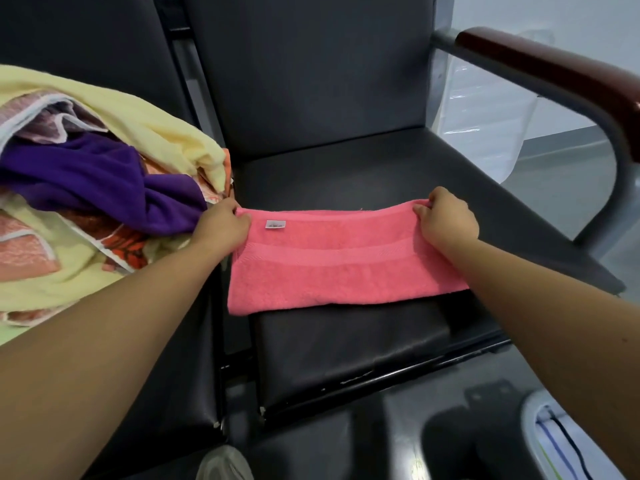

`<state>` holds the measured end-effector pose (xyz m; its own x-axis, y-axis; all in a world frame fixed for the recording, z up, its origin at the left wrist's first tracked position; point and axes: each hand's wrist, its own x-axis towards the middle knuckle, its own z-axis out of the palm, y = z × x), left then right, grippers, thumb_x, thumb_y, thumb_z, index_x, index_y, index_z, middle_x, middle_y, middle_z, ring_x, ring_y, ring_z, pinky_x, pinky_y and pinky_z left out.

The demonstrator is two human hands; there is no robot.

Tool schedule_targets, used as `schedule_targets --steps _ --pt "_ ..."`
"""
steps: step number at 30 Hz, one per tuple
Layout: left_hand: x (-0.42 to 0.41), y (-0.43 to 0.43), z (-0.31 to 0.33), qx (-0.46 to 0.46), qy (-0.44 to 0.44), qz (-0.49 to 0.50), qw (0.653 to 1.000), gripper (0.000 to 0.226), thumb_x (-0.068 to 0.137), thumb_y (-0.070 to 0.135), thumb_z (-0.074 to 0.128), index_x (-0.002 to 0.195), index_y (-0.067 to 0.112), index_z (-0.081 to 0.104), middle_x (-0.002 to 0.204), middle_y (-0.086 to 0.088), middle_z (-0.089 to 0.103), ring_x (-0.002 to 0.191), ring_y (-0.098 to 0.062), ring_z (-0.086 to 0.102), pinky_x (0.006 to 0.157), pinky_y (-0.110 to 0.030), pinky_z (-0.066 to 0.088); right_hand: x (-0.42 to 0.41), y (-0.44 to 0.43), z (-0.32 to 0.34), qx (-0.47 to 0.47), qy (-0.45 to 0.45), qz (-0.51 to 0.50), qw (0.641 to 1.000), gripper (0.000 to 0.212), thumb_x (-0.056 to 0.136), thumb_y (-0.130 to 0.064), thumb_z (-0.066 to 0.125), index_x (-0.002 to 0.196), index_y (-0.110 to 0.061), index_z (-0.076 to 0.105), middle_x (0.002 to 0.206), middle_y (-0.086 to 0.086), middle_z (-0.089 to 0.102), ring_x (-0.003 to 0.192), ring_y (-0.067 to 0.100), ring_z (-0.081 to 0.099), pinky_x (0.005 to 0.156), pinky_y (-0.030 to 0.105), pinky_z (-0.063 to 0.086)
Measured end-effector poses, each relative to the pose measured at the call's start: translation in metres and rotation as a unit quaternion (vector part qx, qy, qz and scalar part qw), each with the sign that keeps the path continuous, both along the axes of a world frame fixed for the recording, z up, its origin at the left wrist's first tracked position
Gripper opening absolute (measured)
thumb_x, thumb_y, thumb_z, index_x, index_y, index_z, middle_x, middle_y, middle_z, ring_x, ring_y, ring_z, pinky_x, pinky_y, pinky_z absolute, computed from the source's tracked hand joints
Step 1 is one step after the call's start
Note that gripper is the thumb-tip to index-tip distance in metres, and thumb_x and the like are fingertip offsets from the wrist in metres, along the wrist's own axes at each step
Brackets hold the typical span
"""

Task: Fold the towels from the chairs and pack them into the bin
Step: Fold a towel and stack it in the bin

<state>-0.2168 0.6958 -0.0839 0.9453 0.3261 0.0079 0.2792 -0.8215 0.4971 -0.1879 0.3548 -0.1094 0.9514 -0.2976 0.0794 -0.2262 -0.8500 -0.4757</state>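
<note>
A folded salmon-pink terry towel point(339, 268) is lying flat across the black padded seat of the right-hand chair point(346, 174), running from the seat's left edge almost to its right edge and sitting nearer the front edge than the backrest. A woven band is crossing the towel lengthwise, and a small white sewn-in label point(275, 224) is showing near its far left corner.

The left hand point(223, 225) is holding the towel's far left corner, its fingers point(242, 220) curling narrowly onto the cloth and pinching the edge. The right hand point(446, 220) is doing the same at the far right corner, its fingers point(420, 211) closing on a small raised ridge of fabric. Both bare forearms are reaching in from the near side, the right one passing over the towel's near right corner.

On the seat of the neighbouring black chair to the left point(86, 36) a loose heap is lying unfolded: a pale yellow towel point(145, 116) is draping over the top, a deep purple towel point(104, 181) is twisting through the middle, and an orange-and-white patterned cloth point(121, 244) is showing beneath them. The purple towel's end is touching the left hand at the seat's right edge.

A dark red wooden armrest on a grey metal frame point(554, 71) is curving along the right side of the right-hand chair, with a clear plastic sheet point(485, 126) hanging behind it. A white-rimmed object point(554, 441) is showing at the lower right; I cannot tell what it is.
</note>
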Motion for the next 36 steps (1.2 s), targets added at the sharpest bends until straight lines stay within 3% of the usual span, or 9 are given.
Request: schedule_targets --steps 5,10,12,15,19,22,29,33,36 --pt "-0.007 -0.003 0.009 -0.028 0.028 0.009 0.999 0.036 0.095 0.034 0.059 0.119 0.008 0.055 0.117 -0.014 0.061 0.101 -0.029 0.059 0.079 -0.035 0.048 -0.008 0.002 0.009 0.019 -0.044 -0.013 0.999 0.027 0.101 -0.028 0.049 0.112 -0.004 0.051 0.116 0.021 0.058 0.101 0.043 0.058 0.075 0.040 0.041" --pt "-0.029 -0.007 0.022 -0.118 0.110 -0.007 0.987 0.063 0.080 0.044 0.077 0.129 0.010 0.056 0.121 -0.010 0.063 0.101 -0.026 0.063 0.082 -0.035 0.054 -0.030 0.018 0.031 -0.120 -0.080 0.100 0.985 0.020 0.095 -0.013 0.048 0.109 0.001 0.049 0.115 0.024 0.046 0.099 0.043 0.051 0.074 0.044 0.038" --pt "-0.042 -0.015 0.021 -0.152 0.143 -0.012 0.978 0.041 0.083 0.033 0.079 0.113 0.011 0.061 0.111 -0.008 0.065 0.095 -0.024 0.061 0.075 -0.032 0.050 -0.047 0.035 0.027 -0.180 -0.056 0.204 0.961 0.027 0.095 -0.026 0.048 0.108 -0.003 0.053 0.112 0.021 0.050 0.099 0.042 0.054 0.079 0.046 0.043" --pt "-0.058 -0.023 0.017 -0.200 0.141 0.002 0.970 0.038 0.079 0.023 0.082 0.106 0.011 0.058 0.111 -0.010 0.064 0.102 -0.028 0.062 0.090 -0.038 0.053 -0.078 0.060 0.012 -0.199 0.061 0.301 0.931 0.048 0.097 -0.051 0.037 0.117 -0.012 0.055 0.120 0.013 0.055 0.112 0.037 0.055 0.095 0.046 0.045" --pt "-0.074 -0.027 0.011 -0.257 0.154 0.033 0.953 0.044 0.076 0.019 0.084 0.113 0.004 0.064 0.109 -0.012 0.068 0.102 -0.031 0.065 0.095 -0.043 0.053 -0.109 0.069 -0.002 -0.177 0.119 0.302 0.929 0.060 0.105 -0.051 0.024 0.153 -0.015 0.029 0.162 0.015 0.023 0.150 0.030 0.021 0.121 0.046 0.016" --pt "-0.084 -0.024 0.008 -0.272 0.168 0.037 0.947 0.035 0.081 0.015 0.078 0.113 0.005 0.065 0.106 -0.013 0.070 0.099 -0.032 0.068 0.093 -0.046 0.055 -0.120 0.068 -0.001 -0.189 0.150 0.306 0.921 0.059 0.105 -0.052 0.013 0.160 -0.030 0.007 0.168 0.004 0.000 0.155 0.025 0.002 0.123 0.054 0.003" --pt "-0.108 -0.010 0.017 -0.470 0.217 0.088 0.851 0.024 0.094 0.009 0.061 0.115 0.017 0.053 0.084 -0.005 0.061 0.068 -0.013 0.055 0.043 -0.021 0.045 -0.131 0.079 0.014 -0.202 0.206 0.312 0.905 0.058 0.104 -0.052 0.014 0.159 -0.037 0.003 0.168 0.005 -0.003 0.154 0.031 -0.001 0.118 0.066 0.000" --pt "-0.112 -0.008 0.027 -0.542 0.197 0.113 0.809 0.017 0.091 0.008 0.062 0.098 0.019 0.051 0.072 -0.002 0.055 0.061 -0.010 0.049 0.037 -0.015 0.038 -0.141 0.081 0.014 -0.282 0.144 0.336 0.887 0.061 0.104 -0.049 0.008 0.160 -0.026 0.005 0.168 0.006 -0.007 0.154 0.027 -0.010 0.116 0.064 -0.014" --pt "-0.114 -0.015 0.040 -0.567 0.145 0.092 0.806 0.021 0.087 0.006 0.062 0.095 0.021 0.050 0.069 0.000 0.054 0.058 -0.010 0.049 0.040 -0.018 0.037 -0.146 0.085 0.018 -0.205 0.188 0.364 0.889 0.061 0.106 -0.047 0.014 0.161 -0.023 0.001 0.168 0.004 -0.008 0.155 0.025 -0.007 0.120 0.060 -0.006"
